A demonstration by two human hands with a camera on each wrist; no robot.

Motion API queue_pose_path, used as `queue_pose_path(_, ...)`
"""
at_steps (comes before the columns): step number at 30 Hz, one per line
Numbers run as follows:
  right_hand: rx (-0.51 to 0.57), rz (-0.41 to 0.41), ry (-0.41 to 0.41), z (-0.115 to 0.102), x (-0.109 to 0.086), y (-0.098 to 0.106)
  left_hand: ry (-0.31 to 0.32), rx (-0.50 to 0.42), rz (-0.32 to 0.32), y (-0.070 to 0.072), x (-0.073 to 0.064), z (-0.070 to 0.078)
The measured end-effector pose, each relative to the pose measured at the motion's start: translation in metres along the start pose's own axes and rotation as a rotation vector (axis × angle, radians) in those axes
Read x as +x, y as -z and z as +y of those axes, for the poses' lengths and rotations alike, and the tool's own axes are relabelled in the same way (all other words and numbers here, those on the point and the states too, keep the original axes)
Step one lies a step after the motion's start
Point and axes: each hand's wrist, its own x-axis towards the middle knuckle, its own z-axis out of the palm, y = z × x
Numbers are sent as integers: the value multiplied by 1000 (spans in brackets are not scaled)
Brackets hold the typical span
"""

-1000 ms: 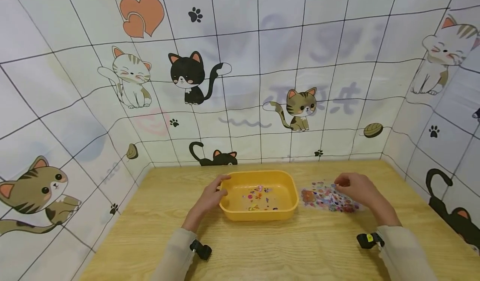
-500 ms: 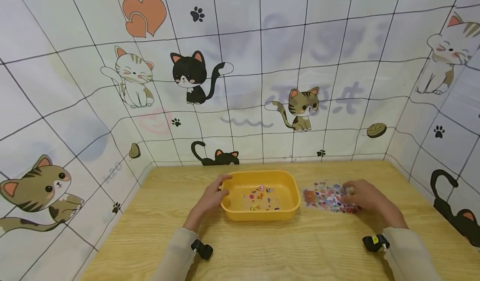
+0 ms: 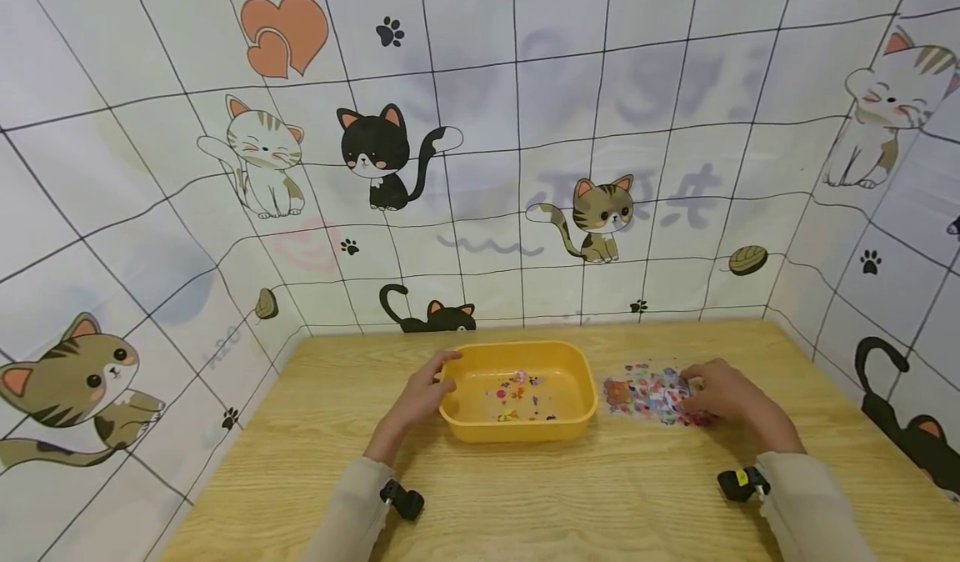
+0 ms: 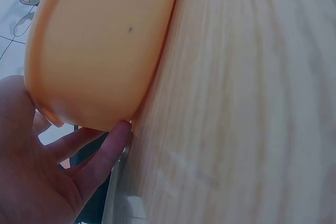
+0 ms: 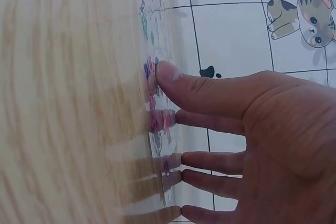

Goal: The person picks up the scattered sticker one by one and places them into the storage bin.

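My left hand (image 3: 424, 388) holds the left end of a yellow plastic basin (image 3: 517, 434), its thumb and fingers spread around the corner and rim. In the left wrist view the fingertips rest against the outer wall of the basin (image 4: 105, 51), close over the table. Small colourful stickers (image 3: 517, 393) lie scattered on the basin's floor. To the right, my right hand (image 3: 731, 395) is over a clear sheet of many colourful stickers (image 3: 652, 395). The right wrist view shows its fingers fairly straight, thumb and fingertips touching the sticker sheet (image 5: 156, 77).
The light wood table (image 3: 540, 495) runs up to walls covered with a cat-patterned sheet (image 3: 487, 170) at the back and both sides. A brown bear sticker (image 3: 618, 392) lies at the sheet's left end, beside the basin.
My right hand has come down from a pinch-like pose above the sticker sheet, moved slightly right, and spread its fingers on the sheet. The left hand and basin stay in place.
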Motion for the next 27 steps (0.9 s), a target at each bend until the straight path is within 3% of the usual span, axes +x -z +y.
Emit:
queue_pose_path(21,51,1,-44,-7,1,1,3,-12,-11,1,-2,3)
queue_pose_path(27,4,54,-75,-16,-1,2,1,-15,-12,1,-2,3)
